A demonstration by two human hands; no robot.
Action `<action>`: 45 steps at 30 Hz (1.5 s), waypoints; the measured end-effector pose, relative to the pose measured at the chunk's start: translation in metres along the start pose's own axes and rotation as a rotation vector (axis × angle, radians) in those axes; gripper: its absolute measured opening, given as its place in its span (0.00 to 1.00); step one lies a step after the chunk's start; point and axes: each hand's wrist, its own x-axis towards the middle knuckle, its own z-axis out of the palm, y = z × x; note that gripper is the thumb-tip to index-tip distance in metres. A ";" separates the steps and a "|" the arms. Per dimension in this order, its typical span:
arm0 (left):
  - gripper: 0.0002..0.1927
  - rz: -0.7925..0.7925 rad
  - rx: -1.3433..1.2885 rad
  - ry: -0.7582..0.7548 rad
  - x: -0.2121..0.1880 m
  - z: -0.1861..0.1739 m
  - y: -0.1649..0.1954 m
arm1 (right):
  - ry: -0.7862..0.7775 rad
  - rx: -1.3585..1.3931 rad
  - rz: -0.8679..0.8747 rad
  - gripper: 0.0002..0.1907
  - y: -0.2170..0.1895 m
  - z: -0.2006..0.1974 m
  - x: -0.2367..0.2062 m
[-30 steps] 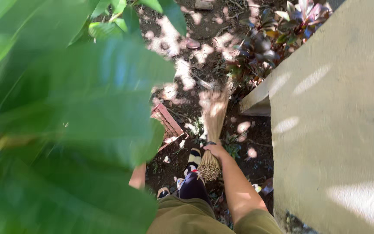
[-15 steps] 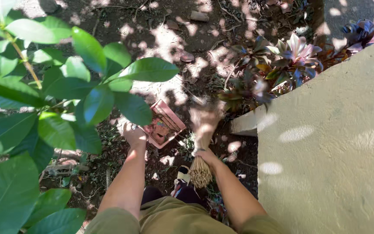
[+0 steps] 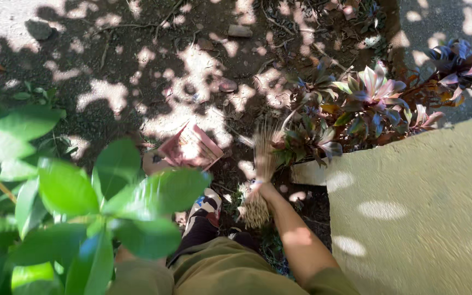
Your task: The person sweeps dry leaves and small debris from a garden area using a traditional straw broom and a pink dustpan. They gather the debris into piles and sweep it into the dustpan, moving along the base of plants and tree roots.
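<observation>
a: one hand in view, the right hand (image 3: 259,187), closed around a straw hand broom (image 3: 261,164). left hand's hidden behind leaves (image 3: 110,207), can't tell.

b: sweeping step, i judge. next, brush dirt left toward the red dustpan (image 3: 189,150).

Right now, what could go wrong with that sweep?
The big green leaves hide the left hand, so the red dustpan may sit off line and miss debris. The right hand swings the straw hand broom close beside the purple-leaved plant; bristles could snag it.
</observation>
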 end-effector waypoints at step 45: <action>0.13 0.155 -0.122 -0.315 0.260 0.265 0.075 | 0.103 0.745 0.157 0.14 -0.261 -0.064 0.058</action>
